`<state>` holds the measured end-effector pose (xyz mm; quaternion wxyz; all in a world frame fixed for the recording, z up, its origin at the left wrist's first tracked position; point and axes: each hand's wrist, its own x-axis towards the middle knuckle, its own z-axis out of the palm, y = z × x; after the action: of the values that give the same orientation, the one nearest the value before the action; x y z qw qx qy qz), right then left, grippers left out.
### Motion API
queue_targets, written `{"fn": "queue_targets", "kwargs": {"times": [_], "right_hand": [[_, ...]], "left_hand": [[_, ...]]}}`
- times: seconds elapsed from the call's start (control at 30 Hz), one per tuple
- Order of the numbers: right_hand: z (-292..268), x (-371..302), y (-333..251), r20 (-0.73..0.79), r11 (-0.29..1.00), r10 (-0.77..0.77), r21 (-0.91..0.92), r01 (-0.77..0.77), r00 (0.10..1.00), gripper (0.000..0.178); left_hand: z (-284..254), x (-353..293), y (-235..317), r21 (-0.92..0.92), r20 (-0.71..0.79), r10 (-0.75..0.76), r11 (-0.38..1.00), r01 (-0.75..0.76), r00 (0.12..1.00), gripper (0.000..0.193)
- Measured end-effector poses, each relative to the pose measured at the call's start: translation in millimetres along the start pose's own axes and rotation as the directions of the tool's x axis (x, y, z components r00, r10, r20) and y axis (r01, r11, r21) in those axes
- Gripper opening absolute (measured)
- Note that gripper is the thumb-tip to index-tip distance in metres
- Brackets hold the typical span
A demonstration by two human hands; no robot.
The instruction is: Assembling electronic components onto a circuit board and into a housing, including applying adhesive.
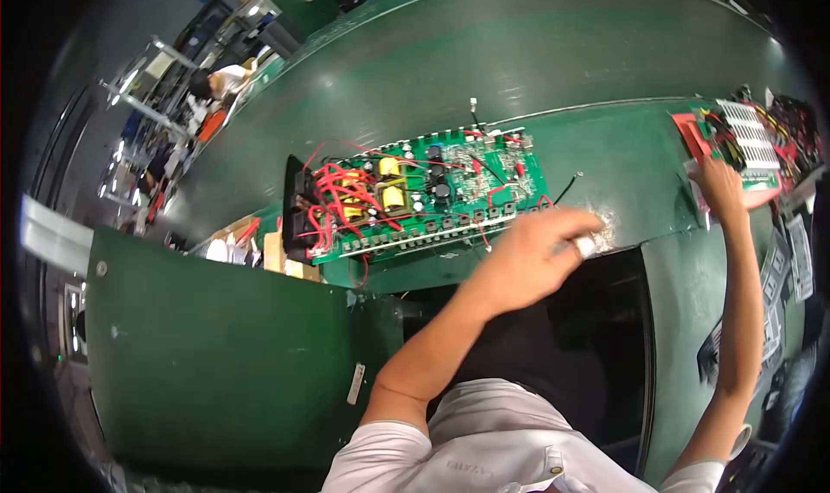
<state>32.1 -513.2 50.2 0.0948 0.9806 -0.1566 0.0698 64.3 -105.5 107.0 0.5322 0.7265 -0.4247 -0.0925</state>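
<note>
A long green circuit board (450, 177) lies on the green work surface, with yellow-wrapped coils, black capacitors, metal side strips and many red wires. My left hand (532, 255) hovers at the board's near right edge, slightly blurred. Its index finger and thumb are apart, and a white cover caps the thumb tip. No held thing shows there. Far to the right, my right hand (722, 186) is at the edge of a red-orange tray (690, 134), with its fingers curled. Whatever is in those fingers, if anything, is too small to make out.
Wires and a white slotted part (749, 137) sit about the red tray. A black panel (298, 208) stands at the board's left end. Small boxes (281, 255) lie below it. A green panel (225, 346) fills the lower left. Another person (226, 82) is far off.
</note>
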Motion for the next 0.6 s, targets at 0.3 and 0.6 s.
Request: {"fn": "queue_targets", "kwargs": {"times": [0.3,0.6], "right_hand": [[2.7,-47.0,-154.8,-0.075,0.68,-0.003,0.731,0.057,0.997,0.031],[31.4,-64.1,-157.6,-0.296,0.597,0.066,0.777,0.2,0.953,0.017]], "left_hand": [[-189.6,-22.5,-14.0,0.617,-0.721,0.128,0.567,0.546,0.681,0.045],[-291.0,26.6,-36.0,0.542,-0.791,-0.15,0.279,0.792,0.594,0.079]]}}
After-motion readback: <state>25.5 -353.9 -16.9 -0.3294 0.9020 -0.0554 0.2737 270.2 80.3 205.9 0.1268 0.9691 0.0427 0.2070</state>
